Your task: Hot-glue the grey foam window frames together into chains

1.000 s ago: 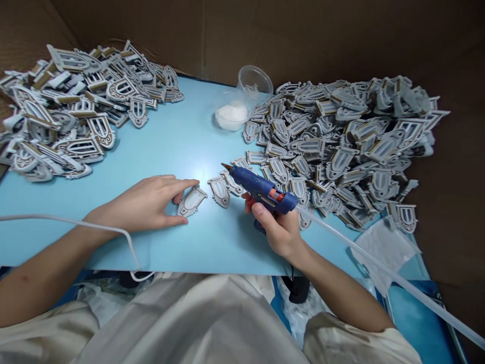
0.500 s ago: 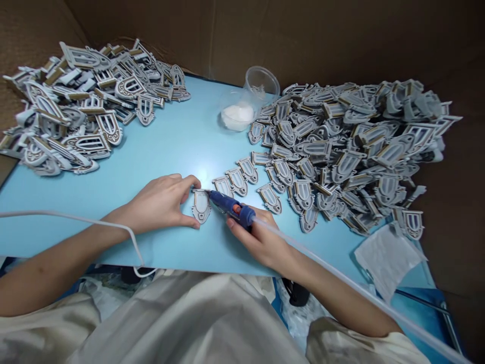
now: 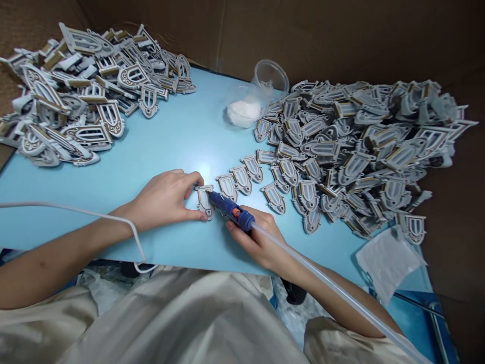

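My left hand (image 3: 164,198) pinches a small arched window-shaped piece (image 3: 205,202) between thumb and fingers, flat on the blue tabletop. The piece has a pale frame and a clear-looking middle. A blue glue gun (image 3: 228,206) is gripped in my right hand (image 3: 267,243), its nozzle at the upper right part of the piece. From its back end a long translucent glue stick (image 3: 322,278) runs down to the right. Just right of the nozzle lies a short row of similar pieces (image 3: 241,180). Whether fresh glue is on the piece is too small to tell.
Heaps of window-shaped pieces stand at the left (image 3: 87,96) and right (image 3: 341,146). Two clear plastic cups, one with white material (image 3: 243,112), sit at the back. A white cable (image 3: 131,225) crosses my left forearm. A white sheet (image 3: 390,260) lies at right. Cardboard walls (image 3: 322,40) enclose the table.
The view has shifted slightly. The pinched piece is turned a little, and my left thumb reaches further onto its lower edge. The glue gun's nozzle stays by the piece's upper right part.
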Demonstrator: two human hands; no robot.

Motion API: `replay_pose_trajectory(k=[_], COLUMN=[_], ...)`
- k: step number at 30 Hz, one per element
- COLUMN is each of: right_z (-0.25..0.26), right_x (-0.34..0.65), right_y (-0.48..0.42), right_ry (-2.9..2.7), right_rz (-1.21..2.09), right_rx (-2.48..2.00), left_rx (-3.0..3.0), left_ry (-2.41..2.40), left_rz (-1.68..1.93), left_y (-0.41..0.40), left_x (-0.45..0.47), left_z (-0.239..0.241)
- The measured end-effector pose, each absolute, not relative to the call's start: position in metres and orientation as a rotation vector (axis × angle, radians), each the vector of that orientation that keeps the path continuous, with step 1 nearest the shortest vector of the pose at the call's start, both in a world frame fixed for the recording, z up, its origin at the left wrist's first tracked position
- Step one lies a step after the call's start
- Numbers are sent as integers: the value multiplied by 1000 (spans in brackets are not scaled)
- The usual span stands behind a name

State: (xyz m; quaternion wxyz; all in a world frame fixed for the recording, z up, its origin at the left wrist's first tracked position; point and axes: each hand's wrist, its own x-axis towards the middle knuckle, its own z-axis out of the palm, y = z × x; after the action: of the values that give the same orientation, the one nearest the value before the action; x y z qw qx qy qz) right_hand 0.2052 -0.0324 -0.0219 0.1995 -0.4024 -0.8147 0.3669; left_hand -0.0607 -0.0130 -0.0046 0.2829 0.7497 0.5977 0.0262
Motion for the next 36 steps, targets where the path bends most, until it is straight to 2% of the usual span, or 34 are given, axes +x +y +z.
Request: replay_pose_trajectory(k=[36], right_z=[-14], right_x=[196], right_y=[-38], right_ry=[-2354], right_rz=[982], right_rx=[-1346], left_rx=[1961], left_ry=[1617], left_rz=[208], left_y=[-16], left_x=[-54], left_z=[-12])
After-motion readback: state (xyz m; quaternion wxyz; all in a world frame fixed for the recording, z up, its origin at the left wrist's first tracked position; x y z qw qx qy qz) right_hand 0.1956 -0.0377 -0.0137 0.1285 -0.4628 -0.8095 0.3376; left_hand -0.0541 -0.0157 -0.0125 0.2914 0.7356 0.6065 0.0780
